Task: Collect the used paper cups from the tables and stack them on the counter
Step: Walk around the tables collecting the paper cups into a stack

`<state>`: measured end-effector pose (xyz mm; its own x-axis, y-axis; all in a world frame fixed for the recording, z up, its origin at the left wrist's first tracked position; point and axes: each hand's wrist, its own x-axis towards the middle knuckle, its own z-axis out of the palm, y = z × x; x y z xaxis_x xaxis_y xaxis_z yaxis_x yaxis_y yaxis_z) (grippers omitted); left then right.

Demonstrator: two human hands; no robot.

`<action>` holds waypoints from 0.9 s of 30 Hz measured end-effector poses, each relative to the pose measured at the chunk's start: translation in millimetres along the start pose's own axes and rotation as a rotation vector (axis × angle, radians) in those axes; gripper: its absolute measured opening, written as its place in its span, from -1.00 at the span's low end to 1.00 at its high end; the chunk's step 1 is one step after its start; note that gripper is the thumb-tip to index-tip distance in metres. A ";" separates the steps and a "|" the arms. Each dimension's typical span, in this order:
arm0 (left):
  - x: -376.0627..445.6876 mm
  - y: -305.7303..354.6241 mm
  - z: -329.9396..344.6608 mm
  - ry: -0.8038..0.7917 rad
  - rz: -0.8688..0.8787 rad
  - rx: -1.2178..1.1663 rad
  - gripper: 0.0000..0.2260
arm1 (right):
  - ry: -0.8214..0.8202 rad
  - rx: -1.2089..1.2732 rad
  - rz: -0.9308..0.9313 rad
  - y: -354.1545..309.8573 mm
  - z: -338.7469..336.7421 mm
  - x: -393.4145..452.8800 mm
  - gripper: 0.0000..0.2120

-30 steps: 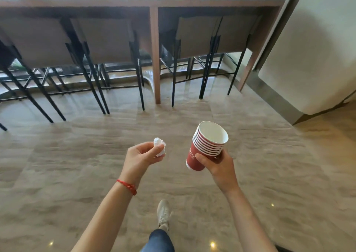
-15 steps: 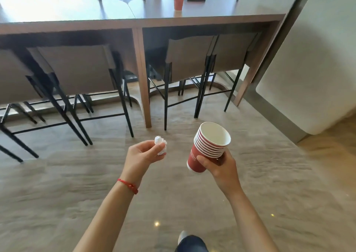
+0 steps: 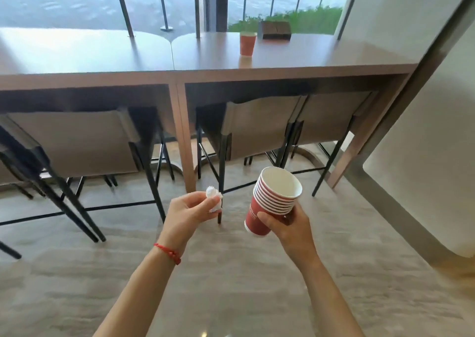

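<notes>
Meanwhile, the right hand [image 3: 290, 227] curls its fingers round a tilted stack of red cups [image 3: 272, 203]; the left hand [image 3: 189, 214] pinches a crumpled tissue [image 3: 213, 200]. One red cup [image 3: 247, 43] stands near the surface's [image 3: 321, 56] far edge.

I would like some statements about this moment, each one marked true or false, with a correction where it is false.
1. The right hand holds a stack of red paper cups. True.
2. The left hand is empty. False: it pinches a crumpled white tissue.
3. One red cup stands upright on the table by the window. True.
4. That cup lies on its side on the floor. False: it stands on the tabletop, beside a dark wooden box.
5. The chairs are pulled far out from the table. False: their seats are tucked under it.
</notes>
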<state>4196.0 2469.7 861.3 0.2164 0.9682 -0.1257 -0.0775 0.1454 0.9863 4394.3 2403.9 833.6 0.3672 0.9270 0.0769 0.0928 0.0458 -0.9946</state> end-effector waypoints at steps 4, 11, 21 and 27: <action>70.3 19.1 10.4 0.017 0.002 -0.024 -0.82 | -0.041 0.002 -0.016 -4.0 2.8 76.3 -0.51; 204.0 33.8 20.2 0.017 0.067 -0.002 -0.92 | -0.026 0.022 -0.032 4.5 17.4 205.9 -0.35; 406.0 87.6 21.3 -0.055 0.140 -0.072 -0.94 | 0.031 0.017 -0.108 -10.6 50.2 395.3 -0.49; 486.4 112.6 31.1 -0.106 0.148 -0.119 -0.85 | 0.082 0.023 -0.150 -30.5 53.4 474.2 -0.52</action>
<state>4322.8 2950.6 914.6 0.2949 0.9548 0.0375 -0.2294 0.0327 0.9728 4516.1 2862.0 896.7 0.4252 0.8756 0.2292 0.1313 0.1909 -0.9728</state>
